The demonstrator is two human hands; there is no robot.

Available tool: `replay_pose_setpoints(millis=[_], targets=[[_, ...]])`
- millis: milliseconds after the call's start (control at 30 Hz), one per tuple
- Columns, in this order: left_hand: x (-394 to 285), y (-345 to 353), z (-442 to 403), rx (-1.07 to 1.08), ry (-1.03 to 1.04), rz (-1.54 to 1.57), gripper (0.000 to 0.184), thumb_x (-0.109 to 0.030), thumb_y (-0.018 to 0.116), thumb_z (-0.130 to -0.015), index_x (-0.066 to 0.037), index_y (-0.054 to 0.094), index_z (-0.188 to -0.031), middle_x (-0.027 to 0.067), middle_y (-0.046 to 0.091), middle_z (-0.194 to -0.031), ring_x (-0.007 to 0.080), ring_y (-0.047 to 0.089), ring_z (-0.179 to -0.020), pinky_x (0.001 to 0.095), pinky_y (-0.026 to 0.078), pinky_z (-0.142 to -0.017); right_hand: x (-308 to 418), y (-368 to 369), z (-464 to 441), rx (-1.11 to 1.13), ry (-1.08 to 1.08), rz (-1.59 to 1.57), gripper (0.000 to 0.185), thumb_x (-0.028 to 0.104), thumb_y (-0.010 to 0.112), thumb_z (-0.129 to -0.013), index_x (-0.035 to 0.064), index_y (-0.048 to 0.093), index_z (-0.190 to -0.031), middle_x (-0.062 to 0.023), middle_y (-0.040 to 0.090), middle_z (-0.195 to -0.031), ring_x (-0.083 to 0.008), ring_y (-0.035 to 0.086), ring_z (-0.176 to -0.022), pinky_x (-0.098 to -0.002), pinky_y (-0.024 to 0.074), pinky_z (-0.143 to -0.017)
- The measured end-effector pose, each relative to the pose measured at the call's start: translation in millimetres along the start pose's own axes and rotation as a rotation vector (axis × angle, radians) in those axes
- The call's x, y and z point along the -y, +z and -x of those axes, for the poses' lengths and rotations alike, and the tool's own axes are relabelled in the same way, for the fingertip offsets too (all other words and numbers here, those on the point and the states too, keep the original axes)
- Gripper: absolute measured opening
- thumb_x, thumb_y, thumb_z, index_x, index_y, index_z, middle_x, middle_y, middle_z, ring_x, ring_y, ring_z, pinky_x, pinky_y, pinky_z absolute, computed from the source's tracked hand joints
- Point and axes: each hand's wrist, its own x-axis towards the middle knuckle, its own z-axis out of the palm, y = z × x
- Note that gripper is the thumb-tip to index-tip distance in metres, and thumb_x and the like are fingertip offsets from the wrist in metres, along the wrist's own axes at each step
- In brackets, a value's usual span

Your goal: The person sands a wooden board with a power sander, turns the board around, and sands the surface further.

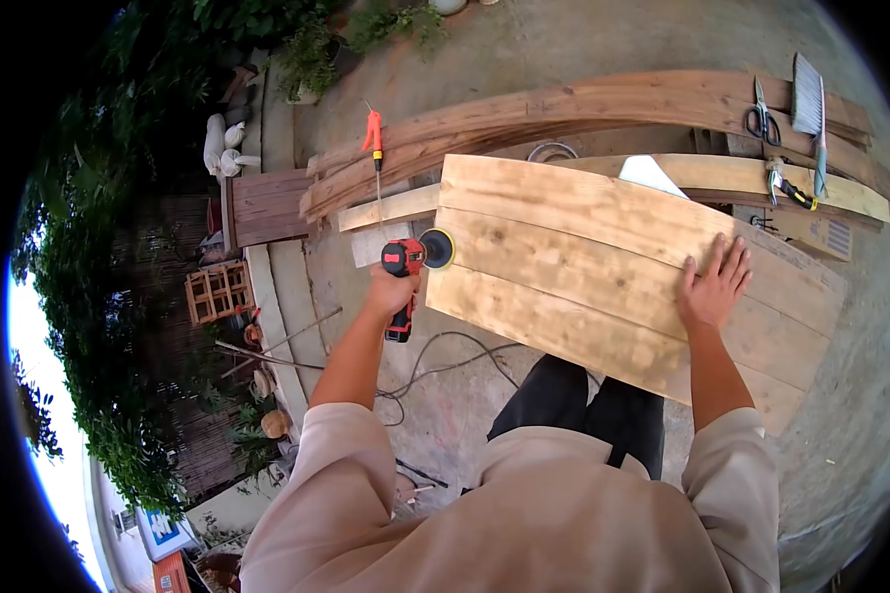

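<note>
My left hand [394, 291] is wrapped around the handle of a red and black cordless drill [403, 259]. A round sanding pad [438, 248] with a yellow rim is fitted to the drill and meets the left end of a wide wooden panel [554, 252]. Several boards side by side make up this panel, which lies in front of my legs. Its left part looks lighter and the right end greyer. On the panel's right half rests my right hand [714, 285], palm down with fingers spread, holding nothing.
Long planks [554, 107] lie beyond the panel, with scissors [761, 121], a brush [809, 99] and a yellow-handled tool [795, 192] on them. An orange-handled tool [374, 136] stands near their left end. A cable [435, 368] runs over the concrete floor.
</note>
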Motion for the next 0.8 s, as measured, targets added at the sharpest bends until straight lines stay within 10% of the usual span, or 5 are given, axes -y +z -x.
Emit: replay_pose_setpoints(millis=[800], targets=[[-4,18,6,-0.029,-0.059,0.095,0.004,-0.001,0.068,-0.083,-0.003,0.066,-0.086,0.0084,0.067,-0.07,0.0196,0.065,-0.054,0.0378,0.057,-0.052,-4,3,-1,0.001,-0.005,0.002,0.075,0.045,0.053,-0.103,0.021,0.033,-0.171,-0.0152,0.021,-0.18,-0.038,0.018,-0.165,-0.0566,0.0111,-0.133]])
